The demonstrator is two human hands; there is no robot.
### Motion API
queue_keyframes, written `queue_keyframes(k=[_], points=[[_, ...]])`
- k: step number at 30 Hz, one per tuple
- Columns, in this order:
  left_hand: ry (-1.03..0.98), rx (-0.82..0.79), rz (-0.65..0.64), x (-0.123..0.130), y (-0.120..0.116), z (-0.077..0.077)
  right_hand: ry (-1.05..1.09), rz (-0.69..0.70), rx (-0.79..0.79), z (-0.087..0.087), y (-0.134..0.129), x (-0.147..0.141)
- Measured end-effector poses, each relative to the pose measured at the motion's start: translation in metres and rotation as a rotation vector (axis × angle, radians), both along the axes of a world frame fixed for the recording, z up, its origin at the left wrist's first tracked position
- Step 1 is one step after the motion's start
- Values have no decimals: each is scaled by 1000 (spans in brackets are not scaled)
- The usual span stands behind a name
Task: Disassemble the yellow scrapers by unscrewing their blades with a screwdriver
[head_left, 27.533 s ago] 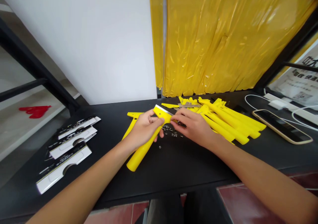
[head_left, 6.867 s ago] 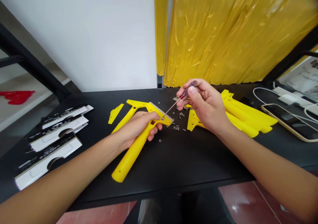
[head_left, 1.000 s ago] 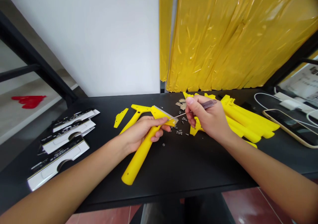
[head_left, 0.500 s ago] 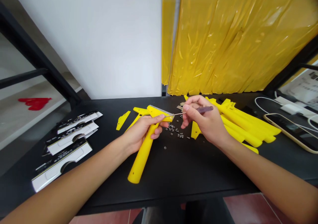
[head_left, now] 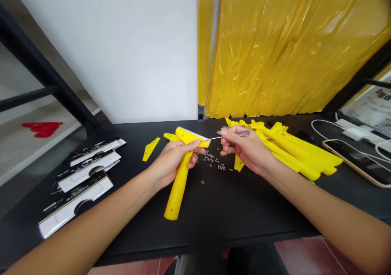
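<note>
My left hand (head_left: 175, 160) is wrapped round a yellow scraper (head_left: 178, 191), near where its thick handle meets the head. A pale blade strip runs along the head's upper edge. Between the thumb and fingers of my right hand (head_left: 241, 147) is a thin screwdriver (head_left: 243, 133) with a dark, semi-transparent handle. Its metal shaft points left, and the tip meets the scraper head beside my left thumb; any screw there is too small to make out. Below the head, small screws and nuts (head_left: 210, 158) lie scattered on the black table (head_left: 210, 218).
More yellow scraper handles (head_left: 301, 153) are piled at the right, beside a phone (head_left: 354, 161) and white cables. Loose yellow head plates (head_left: 150, 149) lie left of my hands. White-and-black packaging cards (head_left: 81, 197) line the left side. A red object (head_left: 42, 129) rests on a shelf.
The scraper's handle end has swung slightly right and its head slightly left. My right hand has turned and lowered a little, with the screwdriver tip still at the head.
</note>
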State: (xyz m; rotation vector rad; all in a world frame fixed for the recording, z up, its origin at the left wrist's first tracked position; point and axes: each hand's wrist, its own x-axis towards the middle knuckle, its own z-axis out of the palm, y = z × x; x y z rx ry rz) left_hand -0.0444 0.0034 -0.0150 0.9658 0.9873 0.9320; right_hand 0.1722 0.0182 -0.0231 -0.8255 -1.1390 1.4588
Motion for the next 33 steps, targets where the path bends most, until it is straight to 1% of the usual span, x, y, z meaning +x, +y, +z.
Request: queue_keyframes(k=[4,8,11,16,19,25,28,33], points=[[-28,-24,16,-1,1,-2,4,-2,-5,-4,2,0],[-18,-30,30,0,1,-1,-28,-17,48,-4,1,0],[-1,-17,40,0,1,1,-86,-38,130,0,-3,0],[23,4,42,0,0,2,-264,-89,329,8,-12,1],[43,1,57,1,-1,2,-353,-101,385,11,-16,1],[110,-13,71,5,-4,5,-434,-134,440,8,-17,1],[133,6,56,6,-6,5,-517,-161,522,6,-19,2],[128,23,16,6,-8,3,-658,-288,688,7,-21,3]])
